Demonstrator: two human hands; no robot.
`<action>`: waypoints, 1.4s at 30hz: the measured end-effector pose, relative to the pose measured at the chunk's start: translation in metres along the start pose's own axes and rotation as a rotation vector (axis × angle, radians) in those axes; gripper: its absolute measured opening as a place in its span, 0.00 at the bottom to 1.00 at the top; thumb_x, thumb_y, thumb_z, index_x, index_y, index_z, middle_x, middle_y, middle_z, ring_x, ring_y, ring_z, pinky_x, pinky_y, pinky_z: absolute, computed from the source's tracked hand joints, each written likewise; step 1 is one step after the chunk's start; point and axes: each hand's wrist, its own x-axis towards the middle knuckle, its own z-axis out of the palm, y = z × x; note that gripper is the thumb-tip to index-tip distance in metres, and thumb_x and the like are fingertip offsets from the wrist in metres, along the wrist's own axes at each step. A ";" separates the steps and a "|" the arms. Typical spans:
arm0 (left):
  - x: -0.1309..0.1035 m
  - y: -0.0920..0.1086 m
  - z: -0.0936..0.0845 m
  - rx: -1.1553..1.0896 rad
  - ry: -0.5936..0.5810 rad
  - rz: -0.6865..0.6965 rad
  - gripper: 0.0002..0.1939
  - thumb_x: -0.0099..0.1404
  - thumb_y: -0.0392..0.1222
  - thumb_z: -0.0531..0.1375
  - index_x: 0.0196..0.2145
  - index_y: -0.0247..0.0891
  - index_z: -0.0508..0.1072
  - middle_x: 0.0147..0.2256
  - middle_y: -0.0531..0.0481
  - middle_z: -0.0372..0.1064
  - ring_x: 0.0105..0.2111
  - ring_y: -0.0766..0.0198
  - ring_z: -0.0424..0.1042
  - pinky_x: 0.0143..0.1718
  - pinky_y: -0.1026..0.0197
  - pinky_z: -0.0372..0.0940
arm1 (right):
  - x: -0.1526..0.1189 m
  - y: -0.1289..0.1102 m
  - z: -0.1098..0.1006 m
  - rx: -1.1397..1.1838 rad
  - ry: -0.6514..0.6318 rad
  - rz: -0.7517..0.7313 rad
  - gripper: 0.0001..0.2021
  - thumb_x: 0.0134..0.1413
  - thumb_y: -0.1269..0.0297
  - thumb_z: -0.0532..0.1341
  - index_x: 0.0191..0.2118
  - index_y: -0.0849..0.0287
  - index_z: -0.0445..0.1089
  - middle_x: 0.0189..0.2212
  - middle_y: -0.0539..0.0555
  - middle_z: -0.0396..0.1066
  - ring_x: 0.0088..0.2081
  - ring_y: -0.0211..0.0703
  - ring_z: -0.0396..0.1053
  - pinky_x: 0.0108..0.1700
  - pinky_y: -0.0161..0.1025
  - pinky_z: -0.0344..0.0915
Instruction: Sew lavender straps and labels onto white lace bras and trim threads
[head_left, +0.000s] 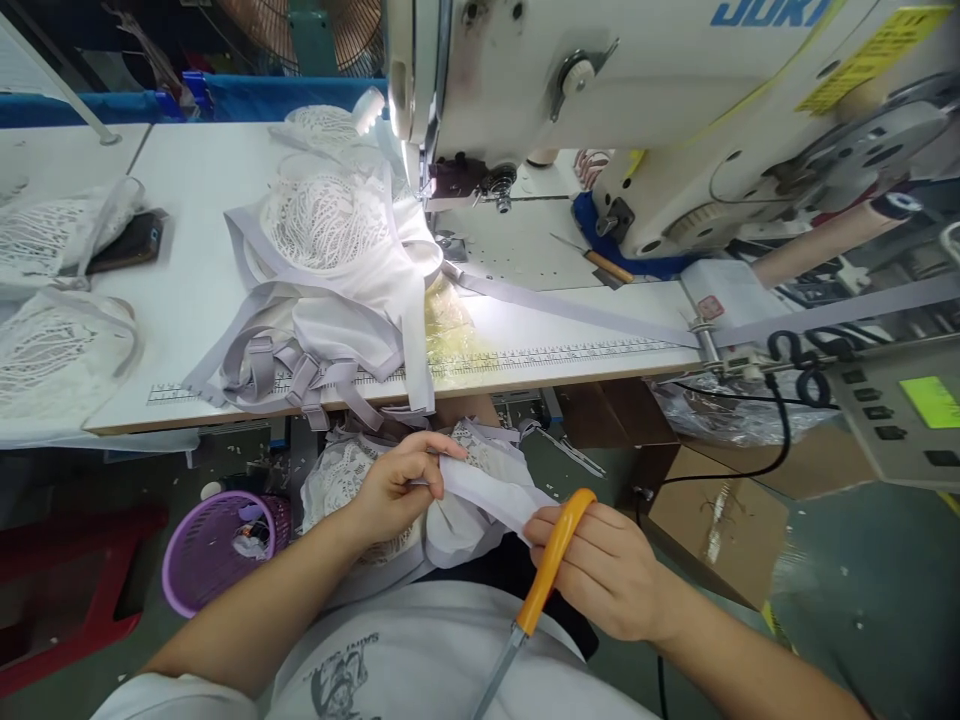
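Note:
My left hand (pixel 401 487) pinches one end of a pale band on a white lace bra (pixel 465 535), which lies over my lap. The band runs taut to my right hand (pixel 600 565), whose fingertips hold its other end. That same hand also keeps a pair of scissors (pixel 551 565) with orange handles, their blades pointing down and towards me. Part of the bra's lace (pixel 341 480) shows behind my left forearm.
Ahead stands a sewing machine (pixel 630 90) on a white table (pixel 187 180). More lace bras (pixel 322 225) are piled at its left, near a dark phone (pixel 131 245). A screwdriver (pixel 607 265) lies under the machine arm. Below are a purple basket (pixel 180 560) and a cardboard box (pixel 720 520).

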 end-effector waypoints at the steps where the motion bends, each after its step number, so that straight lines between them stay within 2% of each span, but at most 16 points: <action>1: 0.000 0.000 0.000 -0.007 -0.004 0.010 0.11 0.62 0.36 0.55 0.22 0.36 0.66 0.42 0.41 0.67 0.39 0.60 0.69 0.39 0.57 0.66 | -0.002 0.000 0.001 0.003 -0.001 0.010 0.11 0.55 0.76 0.53 0.26 0.58 0.68 0.28 0.54 0.77 0.31 0.41 0.73 0.33 0.38 0.68; 4: 0.002 -0.001 0.001 -0.032 -0.006 0.011 0.08 0.60 0.33 0.56 0.23 0.36 0.66 0.38 0.43 0.68 0.38 0.61 0.69 0.40 0.58 0.66 | -0.009 0.000 0.007 0.052 -0.009 0.062 0.10 0.54 0.77 0.53 0.28 0.58 0.67 0.28 0.55 0.75 0.32 0.43 0.72 0.34 0.39 0.67; 6: 0.003 -0.004 0.004 -0.111 0.018 -0.059 0.02 0.59 0.33 0.56 0.29 0.37 0.67 0.37 0.45 0.68 0.38 0.62 0.70 0.39 0.59 0.66 | -0.014 0.001 0.014 0.121 0.008 0.178 0.09 0.52 0.78 0.53 0.29 0.57 0.65 0.27 0.54 0.73 0.30 0.42 0.71 0.32 0.39 0.66; 10: 0.003 -0.017 0.006 -0.248 0.173 -0.288 0.12 0.58 0.37 0.58 0.40 0.38 0.62 0.43 0.45 0.64 0.35 0.65 0.72 0.37 0.59 0.68 | -0.021 0.004 0.029 0.346 0.038 0.696 0.06 0.49 0.73 0.57 0.29 0.55 0.61 0.26 0.51 0.69 0.26 0.39 0.67 0.27 0.36 0.65; 13: 0.001 -0.026 0.002 0.006 0.255 -0.395 0.07 0.57 0.38 0.57 0.34 0.37 0.63 0.35 0.49 0.66 0.31 0.66 0.70 0.33 0.62 0.66 | -0.024 0.008 0.034 0.554 0.129 1.058 0.05 0.48 0.67 0.60 0.30 0.54 0.61 0.27 0.50 0.67 0.27 0.39 0.66 0.26 0.35 0.64; 15: 0.002 -0.028 0.000 0.162 0.202 -0.422 0.03 0.58 0.39 0.56 0.30 0.36 0.66 0.28 0.50 0.67 0.29 0.65 0.68 0.32 0.63 0.65 | -0.026 0.011 0.035 0.672 0.211 1.181 0.07 0.46 0.65 0.62 0.29 0.55 0.61 0.28 0.50 0.67 0.28 0.39 0.66 0.27 0.35 0.64; 17: 0.009 -0.027 0.000 0.232 0.115 -0.398 0.05 0.59 0.38 0.55 0.29 0.36 0.70 0.29 0.48 0.70 0.31 0.62 0.69 0.36 0.60 0.64 | -0.029 0.013 0.035 0.757 0.273 1.248 0.09 0.44 0.64 0.64 0.29 0.55 0.61 0.28 0.50 0.66 0.28 0.38 0.65 0.28 0.35 0.63; 21: 0.037 -0.029 0.007 0.399 -0.147 -0.384 0.10 0.58 0.43 0.57 0.35 0.36 0.73 0.38 0.43 0.71 0.41 0.55 0.68 0.44 0.55 0.61 | -0.032 0.011 0.033 0.839 0.319 1.282 0.11 0.43 0.62 0.66 0.28 0.56 0.61 0.29 0.50 0.65 0.28 0.37 0.63 0.29 0.35 0.61; 24: 0.052 -0.033 0.012 0.385 -0.304 -0.454 0.08 0.50 0.43 0.63 0.24 0.35 0.72 0.25 0.48 0.69 0.29 0.58 0.67 0.34 0.59 0.62 | -0.033 0.010 0.031 0.855 0.317 1.271 0.11 0.44 0.63 0.65 0.29 0.55 0.61 0.29 0.49 0.65 0.28 0.37 0.62 0.29 0.35 0.60; 27: 0.050 -0.028 0.011 0.284 -0.380 -0.453 0.08 0.52 0.42 0.61 0.21 0.34 0.71 0.20 0.52 0.65 0.23 0.65 0.64 0.28 0.63 0.60 | -0.037 0.011 0.029 0.879 0.326 1.252 0.10 0.46 0.64 0.64 0.29 0.55 0.61 0.29 0.50 0.64 0.29 0.38 0.62 0.30 0.36 0.60; 29: 0.040 -0.020 0.007 0.065 -0.361 -0.470 0.11 0.54 0.45 0.61 0.23 0.34 0.72 0.21 0.53 0.66 0.23 0.67 0.64 0.27 0.65 0.60 | -0.040 0.014 0.028 0.902 0.346 1.236 0.10 0.48 0.63 0.64 0.29 0.55 0.60 0.29 0.50 0.63 0.31 0.39 0.62 0.32 0.37 0.61; 32: 0.024 -0.010 0.004 -0.528 -0.219 -0.526 0.17 0.50 0.53 0.66 0.22 0.34 0.73 0.23 0.52 0.68 0.21 0.69 0.64 0.25 0.65 0.60 | -0.043 0.016 0.028 0.967 0.363 1.182 0.10 0.49 0.60 0.63 0.29 0.54 0.59 0.28 0.50 0.61 0.32 0.41 0.62 0.35 0.40 0.63; 34: 0.018 -0.009 0.008 -0.773 -0.143 -0.545 0.17 0.47 0.52 0.68 0.20 0.34 0.73 0.29 0.49 0.71 0.23 0.69 0.66 0.28 0.64 0.62 | -0.043 0.014 0.029 1.069 0.355 1.093 0.10 0.50 0.60 0.62 0.29 0.53 0.59 0.27 0.50 0.60 0.32 0.42 0.62 0.37 0.42 0.63; 36: 0.018 -0.011 0.016 -0.799 -0.113 -0.565 0.13 0.47 0.47 0.69 0.21 0.34 0.74 0.33 0.48 0.72 0.27 0.68 0.68 0.34 0.63 0.63 | -0.043 0.011 0.029 1.197 0.335 0.985 0.08 0.51 0.62 0.61 0.30 0.53 0.59 0.27 0.50 0.59 0.31 0.41 0.61 0.37 0.42 0.64; 38: 0.022 -0.015 0.023 -0.761 -0.104 -0.597 0.12 0.47 0.44 0.70 0.21 0.34 0.74 0.28 0.50 0.70 0.28 0.68 0.67 0.35 0.63 0.62 | -0.043 0.007 0.030 1.296 0.301 0.908 0.07 0.52 0.64 0.60 0.31 0.53 0.59 0.27 0.50 0.59 0.31 0.41 0.61 0.36 0.43 0.64; 42: 0.030 -0.018 0.029 -0.814 -0.178 -0.729 0.15 0.44 0.45 0.71 0.23 0.33 0.72 0.22 0.52 0.66 0.23 0.69 0.65 0.28 0.65 0.60 | -0.045 0.001 0.027 1.362 0.239 0.850 0.09 0.50 0.66 0.62 0.32 0.53 0.59 0.27 0.48 0.57 0.31 0.42 0.63 0.37 0.44 0.65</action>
